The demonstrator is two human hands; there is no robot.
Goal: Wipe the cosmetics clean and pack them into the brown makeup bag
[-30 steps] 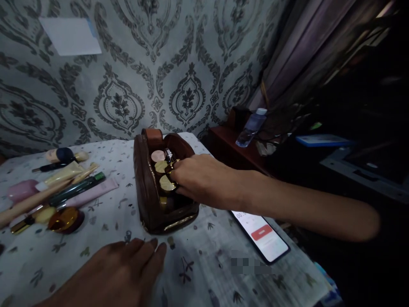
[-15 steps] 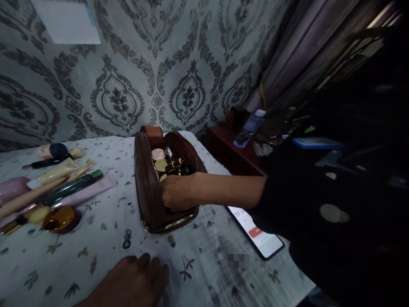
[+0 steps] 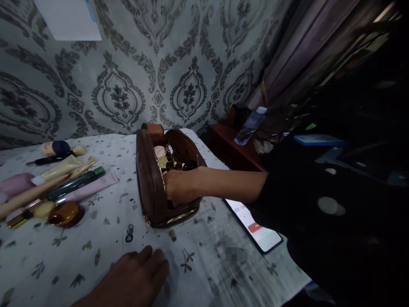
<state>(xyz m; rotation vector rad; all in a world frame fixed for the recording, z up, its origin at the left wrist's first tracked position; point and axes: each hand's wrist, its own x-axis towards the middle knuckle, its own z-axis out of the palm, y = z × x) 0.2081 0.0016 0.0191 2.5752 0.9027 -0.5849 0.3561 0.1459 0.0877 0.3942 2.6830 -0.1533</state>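
Bag (image 3: 148, 177): mid-frame, unzipped mouth up, presumably for access
Right hand (image 3: 182, 186): inside bag; fingers hidden, can't tell openness or hold
Left hand (image 3: 137, 273): bottom, half-open on cloth (image 3: 107, 238), seemingly empty

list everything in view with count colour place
cloth: 1, white patterned, lower centre
bag: 1, brown, on cloth
round lids: 2+, pinkish and gold, in bag
cosmetics: several, mixed colours, left of bag
phone: 1, dark rim, right of bag
cabinet: 1, reddish, right of cloth
bottle: 1, clear, on cabinet
wall: 1, grey, behind
paper: 1, white, on wall
curtain: 1, purplish, upper right
flat object: 1, blue, far right
sleeve: 1, black, right side
left hand: 1, bare, over cloth
right hand: 1, bare, inside bag
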